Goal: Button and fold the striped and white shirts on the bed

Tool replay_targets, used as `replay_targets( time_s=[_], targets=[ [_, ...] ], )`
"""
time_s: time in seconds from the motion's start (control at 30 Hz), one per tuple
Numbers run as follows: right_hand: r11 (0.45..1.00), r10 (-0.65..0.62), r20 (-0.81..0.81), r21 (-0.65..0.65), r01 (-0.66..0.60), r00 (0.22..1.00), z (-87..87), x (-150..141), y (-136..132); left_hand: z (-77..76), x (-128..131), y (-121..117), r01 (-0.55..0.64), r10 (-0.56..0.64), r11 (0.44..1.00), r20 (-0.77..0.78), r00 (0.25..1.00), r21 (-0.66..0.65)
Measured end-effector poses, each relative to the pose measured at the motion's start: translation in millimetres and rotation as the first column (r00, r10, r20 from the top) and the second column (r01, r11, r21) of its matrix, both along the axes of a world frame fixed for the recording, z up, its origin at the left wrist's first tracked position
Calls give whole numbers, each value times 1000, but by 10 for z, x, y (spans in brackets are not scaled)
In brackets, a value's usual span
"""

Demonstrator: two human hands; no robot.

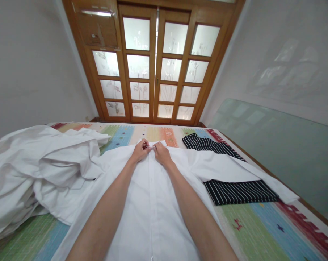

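A white long-sleeved shirt (137, 203) lies spread front side up, its button placket running down the middle towards me. Its collar is at the far end, and one sleeve stretches out to the right. My left hand (141, 150) pinches the shirt just below the collar, on the left of the placket. Close beside it, my right hand (162, 153) has its fingers closed on the cloth on the other side. The fingertips of both hands nearly meet; whether a button is between them is too small to see.
A heap of rumpled white clothes (58, 159) lies to the left. Under the right sleeve is a folded black-and-white striped garment (240, 192). A colourful patterned cover (251, 224) lies beneath everything. A greenish glass panel (283, 145) leans along the right wall; wooden glazed doors (154, 72) stand behind.
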State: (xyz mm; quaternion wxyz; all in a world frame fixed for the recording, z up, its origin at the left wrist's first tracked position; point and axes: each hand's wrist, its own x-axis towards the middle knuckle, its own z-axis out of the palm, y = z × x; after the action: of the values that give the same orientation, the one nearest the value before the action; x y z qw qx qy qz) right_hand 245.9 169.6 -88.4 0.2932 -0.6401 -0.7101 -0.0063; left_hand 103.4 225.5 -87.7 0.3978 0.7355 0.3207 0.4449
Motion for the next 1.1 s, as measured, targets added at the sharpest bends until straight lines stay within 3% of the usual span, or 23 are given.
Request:
replay_targets(
  time_s=[0.37, 0.53, 0.87, 1.1],
  targets=[
    [1000, 6, -20, 22, -6, 1000, 1, 16, 4, -31, 8, 4, 76, -76, 997, 10, 997, -22],
    [1000, -10, -14, 3, 10, 1000, 11, 6, -2, -22, 11, -20, 48, -48, 999, -6, 999, -15],
    [999, -27, 128, -19, 30, 991, 64, -33, -64, -44, 14, -2, 33, -34, 999, -56, 998, -7],
    [997, 38, 17, 65, -39, 999, 33, 3, -25, -54, 21, 9, 45, -46, 998, -6, 999, -31]
  ],
)
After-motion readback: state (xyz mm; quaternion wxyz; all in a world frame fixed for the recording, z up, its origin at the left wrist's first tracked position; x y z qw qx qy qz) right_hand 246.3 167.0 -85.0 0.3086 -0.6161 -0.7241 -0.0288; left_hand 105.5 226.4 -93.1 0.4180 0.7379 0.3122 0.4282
